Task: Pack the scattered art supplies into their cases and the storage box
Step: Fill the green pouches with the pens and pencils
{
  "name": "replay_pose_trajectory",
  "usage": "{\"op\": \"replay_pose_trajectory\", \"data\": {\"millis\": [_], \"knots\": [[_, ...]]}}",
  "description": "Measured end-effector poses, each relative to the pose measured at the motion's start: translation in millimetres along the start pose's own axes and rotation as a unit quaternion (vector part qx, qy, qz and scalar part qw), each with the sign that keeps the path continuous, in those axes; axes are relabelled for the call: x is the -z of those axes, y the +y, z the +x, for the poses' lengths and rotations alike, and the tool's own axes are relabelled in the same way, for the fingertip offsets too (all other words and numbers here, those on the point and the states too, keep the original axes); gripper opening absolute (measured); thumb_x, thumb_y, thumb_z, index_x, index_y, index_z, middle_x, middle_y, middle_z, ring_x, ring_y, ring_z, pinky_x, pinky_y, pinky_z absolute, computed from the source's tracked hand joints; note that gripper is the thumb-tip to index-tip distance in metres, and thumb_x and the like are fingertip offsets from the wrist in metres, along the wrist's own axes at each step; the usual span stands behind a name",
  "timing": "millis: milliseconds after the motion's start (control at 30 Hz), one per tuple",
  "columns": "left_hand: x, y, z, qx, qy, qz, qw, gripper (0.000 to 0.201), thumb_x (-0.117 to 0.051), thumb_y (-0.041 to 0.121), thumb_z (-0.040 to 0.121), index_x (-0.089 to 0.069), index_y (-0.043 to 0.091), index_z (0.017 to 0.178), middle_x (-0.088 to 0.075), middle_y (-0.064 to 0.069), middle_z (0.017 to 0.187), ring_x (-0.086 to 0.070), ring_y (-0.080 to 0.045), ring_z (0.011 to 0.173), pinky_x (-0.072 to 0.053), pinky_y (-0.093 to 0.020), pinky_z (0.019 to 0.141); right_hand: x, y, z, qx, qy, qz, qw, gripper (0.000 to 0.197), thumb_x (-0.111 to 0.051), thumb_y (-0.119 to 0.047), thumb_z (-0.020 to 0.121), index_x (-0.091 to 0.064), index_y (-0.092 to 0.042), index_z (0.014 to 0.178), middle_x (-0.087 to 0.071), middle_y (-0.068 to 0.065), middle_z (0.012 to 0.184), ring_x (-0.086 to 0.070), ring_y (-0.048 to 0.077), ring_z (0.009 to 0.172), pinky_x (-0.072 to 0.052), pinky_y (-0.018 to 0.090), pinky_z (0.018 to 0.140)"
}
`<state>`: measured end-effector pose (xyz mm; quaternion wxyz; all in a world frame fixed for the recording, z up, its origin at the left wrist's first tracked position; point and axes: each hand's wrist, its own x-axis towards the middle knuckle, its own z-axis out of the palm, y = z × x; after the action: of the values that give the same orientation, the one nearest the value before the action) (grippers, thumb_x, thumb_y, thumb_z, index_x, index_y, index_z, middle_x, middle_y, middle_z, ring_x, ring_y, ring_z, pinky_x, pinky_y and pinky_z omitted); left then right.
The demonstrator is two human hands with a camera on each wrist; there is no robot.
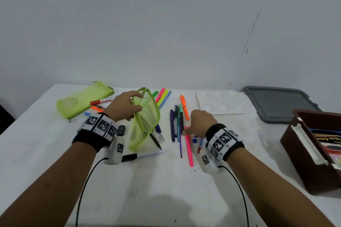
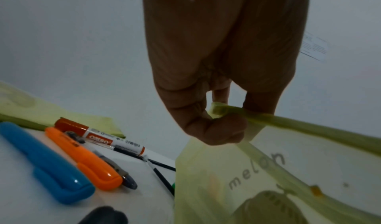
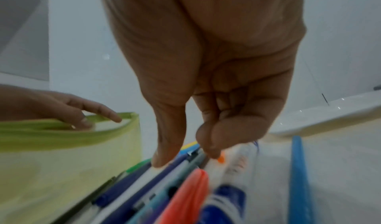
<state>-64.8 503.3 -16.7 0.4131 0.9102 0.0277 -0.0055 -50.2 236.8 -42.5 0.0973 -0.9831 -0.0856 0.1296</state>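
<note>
My left hand (image 1: pixel 138 97) (image 2: pixel 224 113) pinches the rim of a lime-green mesh pouch (image 1: pixel 147 120) (image 2: pixel 247 178) (image 3: pixel 62 146) and holds its mouth open, lifted off the white table (image 1: pixel 147 190). My right hand (image 1: pixel 186 131) (image 3: pixel 187 157) is down on a row of pens (image 1: pixel 177 121) (image 3: pixel 177 175) just right of the pouch, thumb and curled forefinger closing on either side of a few of them. A pink pen (image 1: pixel 189 147) lies beside its fingertips. The pens still lie on the table.
A second green pouch (image 1: pixel 83 101) lies far left with a red marker (image 1: pixel 101 100) (image 2: pixel 98 136). Highlighters (image 1: pixel 163 97) sit behind the open pouch. A white palette (image 1: pixel 221 103), grey lid (image 1: pixel 276 105) and brown storage box (image 1: pixel 304 162) stand to the right.
</note>
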Motion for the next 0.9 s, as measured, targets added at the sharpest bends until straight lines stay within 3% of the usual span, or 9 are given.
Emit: {"op": "replay_pose_trajectory", "data": {"millis": [167,300,367,433,500,600,700,800,900], "knots": [[-5.6,-7.3,-11.2,0.030,0.061,-0.030,0.997,0.038,-0.058,0.000,0.083,-0.061,0.015,0.117,-0.056,-0.009,0.057,-0.056,-0.021,0.046,-0.054,-0.034,0.051,-7.2,-3.9,-10.5,0.026,-0.028,-0.035,0.999,0.030,-0.067,-0.033,0.085,-0.044,-0.014,0.090,-0.049,0.000,0.078,-0.051,0.017,0.072,-0.039,0.026,0.055],[-11.6,-10.2,-21.5,0.045,0.097,-0.061,0.992,0.039,-0.058,0.000,0.081,-0.060,0.017,0.115,-0.059,-0.010,0.063,-0.058,-0.021,0.051,-0.053,-0.031,0.051,-2.9,-1.4,-9.5,-0.002,-0.009,0.036,0.999,0.035,-0.062,-0.039,0.085,-0.042,-0.015,0.071,-0.052,0.001,0.066,-0.051,0.015,0.057,-0.041,0.027,0.053],[-12.3,-11.2,-22.7,0.043,0.102,-0.070,0.991,0.039,-0.060,0.002,0.082,-0.059,0.020,0.116,-0.062,-0.011,0.064,-0.059,-0.021,0.054,-0.053,-0.030,0.053,3.5,1.7,-7.0,-0.013,0.002,0.117,0.993,0.031,-0.058,-0.035,0.085,-0.053,-0.009,0.068,-0.062,0.006,0.064,-0.061,0.021,0.058,-0.053,0.031,0.060],[-12.6,-14.2,-21.9,0.043,0.117,-0.081,0.989,0.038,-0.061,0.004,0.082,-0.059,0.019,0.118,-0.063,-0.011,0.064,-0.060,-0.021,0.055,-0.052,-0.030,0.053,12.6,1.8,-4.6,-0.021,-0.001,0.264,0.964,0.030,-0.052,-0.027,0.090,-0.061,-0.004,0.073,-0.067,0.013,0.067,-0.065,0.024,0.059,-0.058,0.038,0.069],[-14.4,-17.2,-20.4,0.044,0.128,-0.090,0.987,0.038,-0.062,0.005,0.083,-0.058,0.018,0.118,-0.063,-0.011,0.063,-0.059,-0.020,0.053,-0.049,-0.027,0.051,20.3,-2.4,2.9,-0.042,0.002,0.408,0.912,0.031,-0.045,-0.023,0.096,-0.057,-0.002,0.077,-0.061,0.016,0.068,-0.059,0.024,0.054,-0.057,0.037,0.062],[-13.7,-20.3,-18.8,0.035,0.124,-0.089,0.988,0.037,-0.062,0.006,0.084,-0.058,0.019,0.118,-0.063,-0.010,0.062,-0.058,-0.017,0.049,-0.047,-0.024,0.049,22.0,-6.4,31.2,-0.093,0.032,0.484,0.870,0.021,-0.044,-0.025,0.098,-0.048,-0.007,0.090,-0.040,0.009,0.067,-0.042,0.020,0.048,-0.036,0.027,0.049],[-3.3,-25.0,-16.4,0.025,0.122,-0.093,0.988,0.034,-0.062,0.005,0.085,-0.058,0.019,0.116,-0.061,-0.008,0.060,-0.058,-0.016,0.048,-0.046,-0.020,0.046,20.3,-11.9,62.8,-0.113,0.033,0.353,0.928,0.012,-0.048,-0.015,0.093,-0.045,-0.005,0.088,-0.045,0.006,0.078,-0.047,0.024,0.058,-0.038,0.030,0.051],[11.6,-32.7,-12.0,0.019,0.118,-0.096,0.988,0.035,-0.061,0.001,0.084,-0.060,0.019,0.115,-0.060,-0.010,0.063,-0.058,-0.018,0.047,-0.048,-0.023,0.047,16.4,-20.1,81.2,-0.109,0.041,0.174,0.978,0.024,-0.048,-0.022,0.098,-0.044,-0.007,0.080,-0.055,0.011,0.089,-0.055,0.029,0.080,-0.045,0.033,0.067],[27.9,-42.0,-4.2,0.018,0.119,-0.100,0.988,0.038,-0.061,-0.001,0.083,-0.061,0.019,0.116,-0.057,-0.012,0.068,-0.059,-0.015,0.042,-0.051,-0.027,0.050,15.0,-25.5,93.1,-0.112,0.031,0.115,0.987,0.040,-0.038,-0.040,0.103,-0.053,-0.003,0.102,-0.061,0.019,0.110,-0.059,0.034,0.093,-0.043,0.032,0.074]]}}
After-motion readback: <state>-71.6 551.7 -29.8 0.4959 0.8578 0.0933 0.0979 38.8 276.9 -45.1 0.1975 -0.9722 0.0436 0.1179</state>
